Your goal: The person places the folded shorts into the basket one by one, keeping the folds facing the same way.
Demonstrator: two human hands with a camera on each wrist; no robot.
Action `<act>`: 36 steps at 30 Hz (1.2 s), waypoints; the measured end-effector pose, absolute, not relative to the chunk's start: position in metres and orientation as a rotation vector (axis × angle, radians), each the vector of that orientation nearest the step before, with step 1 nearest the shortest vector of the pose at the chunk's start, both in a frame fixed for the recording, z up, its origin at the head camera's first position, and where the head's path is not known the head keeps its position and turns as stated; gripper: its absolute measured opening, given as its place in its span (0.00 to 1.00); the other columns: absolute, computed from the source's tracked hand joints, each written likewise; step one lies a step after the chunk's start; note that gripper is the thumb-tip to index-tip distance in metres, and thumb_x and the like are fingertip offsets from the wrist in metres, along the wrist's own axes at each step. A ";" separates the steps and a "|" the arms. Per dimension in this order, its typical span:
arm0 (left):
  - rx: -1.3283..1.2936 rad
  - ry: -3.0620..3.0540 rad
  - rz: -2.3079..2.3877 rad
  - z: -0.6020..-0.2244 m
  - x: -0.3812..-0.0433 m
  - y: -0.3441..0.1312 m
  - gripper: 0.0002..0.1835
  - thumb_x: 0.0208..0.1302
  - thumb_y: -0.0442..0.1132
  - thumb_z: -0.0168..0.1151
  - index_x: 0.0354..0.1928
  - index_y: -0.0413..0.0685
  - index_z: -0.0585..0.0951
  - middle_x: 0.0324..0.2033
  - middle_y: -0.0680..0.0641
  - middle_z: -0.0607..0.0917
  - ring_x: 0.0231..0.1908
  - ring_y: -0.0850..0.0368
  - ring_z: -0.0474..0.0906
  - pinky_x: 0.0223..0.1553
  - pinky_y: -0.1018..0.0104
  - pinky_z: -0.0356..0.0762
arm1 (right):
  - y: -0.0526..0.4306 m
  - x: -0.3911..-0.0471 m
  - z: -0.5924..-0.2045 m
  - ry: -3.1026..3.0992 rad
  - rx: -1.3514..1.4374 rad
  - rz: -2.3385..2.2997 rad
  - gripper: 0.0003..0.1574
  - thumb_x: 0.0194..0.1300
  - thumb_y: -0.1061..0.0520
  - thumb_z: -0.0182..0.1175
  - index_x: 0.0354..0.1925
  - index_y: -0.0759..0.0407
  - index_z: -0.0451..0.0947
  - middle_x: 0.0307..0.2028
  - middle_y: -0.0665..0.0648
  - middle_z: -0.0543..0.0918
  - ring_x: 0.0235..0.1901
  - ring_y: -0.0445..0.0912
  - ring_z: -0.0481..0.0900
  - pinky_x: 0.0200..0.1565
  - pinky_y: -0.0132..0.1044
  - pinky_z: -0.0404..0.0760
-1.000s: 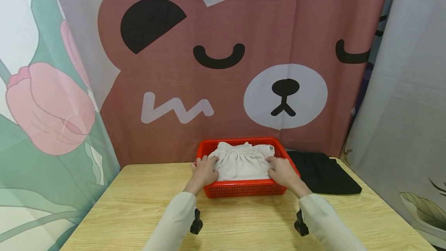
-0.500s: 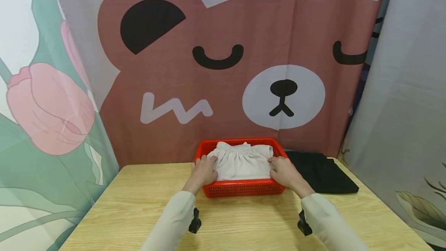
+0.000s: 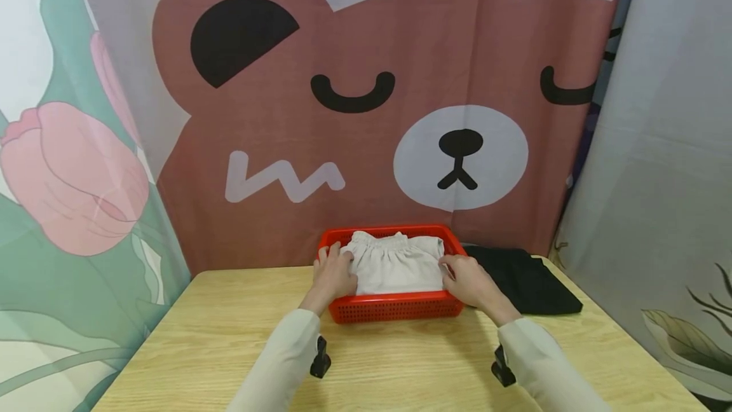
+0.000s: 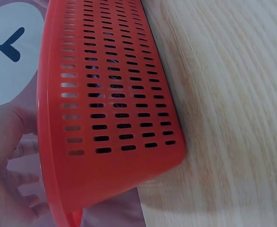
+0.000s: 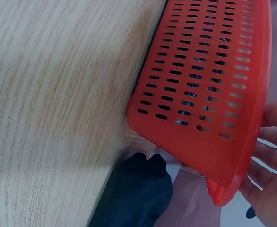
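A red plastic basket (image 3: 394,308) with slotted walls stands at the back of the table. In it lies a folded white garment (image 3: 394,266) with a gathered waistband, visible only in the head view. My left hand (image 3: 333,277) is over the basket's left side, fingers loosely spread beside the garment's left edge. At the opposite side my right hand (image 3: 470,280) reaches over the rim, its fingertips by the garment's right edge. Both wrist views show the fingers behind the basket rim (image 4: 45,142), loosely extended; whether the fingertips touch the cloth cannot be told.
Folded black cloth (image 3: 523,281) lies on the table right of the basket, close to my right hand. The light wooden table (image 3: 229,323) extends to the front and left. A bear-print curtain (image 3: 274,145) hangs directly behind, and other curtains flank both sides.
The head view has shifted slightly. My right hand has moved a little outward to the right of the garment, and the left fingers have lifted and spread a little. The garment stays in the basket.
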State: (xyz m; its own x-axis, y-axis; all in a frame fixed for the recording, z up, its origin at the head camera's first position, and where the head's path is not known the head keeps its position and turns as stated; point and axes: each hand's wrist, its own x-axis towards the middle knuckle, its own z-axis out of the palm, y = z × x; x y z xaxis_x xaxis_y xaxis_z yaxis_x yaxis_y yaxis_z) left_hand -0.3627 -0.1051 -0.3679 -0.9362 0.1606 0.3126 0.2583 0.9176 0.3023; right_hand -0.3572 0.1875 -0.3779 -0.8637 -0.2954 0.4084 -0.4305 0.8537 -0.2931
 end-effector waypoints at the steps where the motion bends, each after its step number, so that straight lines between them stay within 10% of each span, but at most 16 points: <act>1: -0.327 -2.783 -0.489 -0.367 -0.363 -0.105 0.21 0.56 0.36 0.59 0.54 0.43 0.80 0.65 0.36 0.66 0.62 0.34 0.56 0.56 0.41 0.61 | 0.188 -0.357 -0.377 -2.674 0.540 0.548 0.19 0.60 0.63 0.60 0.51 0.67 0.80 0.24 0.53 0.77 0.23 0.44 0.68 0.27 0.40 0.72; 11: -0.408 -2.626 -0.618 -0.363 -0.368 -0.092 0.17 0.60 0.35 0.61 0.52 0.40 0.80 0.51 0.40 0.79 0.48 0.43 0.72 0.47 0.50 0.74 | 0.195 -0.351 -0.372 -2.604 0.574 0.610 0.20 0.62 0.62 0.60 0.52 0.69 0.79 0.36 0.60 0.84 0.22 0.42 0.70 0.26 0.37 0.73; 23: -0.483 -2.499 -0.951 -0.364 -0.372 -0.070 0.19 0.61 0.32 0.62 0.55 0.36 0.79 0.50 0.40 0.80 0.52 0.44 0.75 0.55 0.50 0.72 | 0.211 -0.339 -0.365 -2.487 0.457 0.725 0.21 0.67 0.59 0.58 0.56 0.69 0.76 0.48 0.67 0.82 0.47 0.59 0.80 0.46 0.54 0.78; 36: -0.613 -2.419 -1.187 -0.364 -0.369 -0.040 0.20 0.67 0.36 0.56 0.60 0.40 0.76 0.54 0.40 0.78 0.56 0.44 0.71 0.55 0.48 0.70 | 0.236 -0.333 -0.375 -2.404 0.359 0.801 0.22 0.73 0.57 0.51 0.57 0.70 0.75 0.50 0.70 0.80 0.48 0.63 0.77 0.48 0.59 0.74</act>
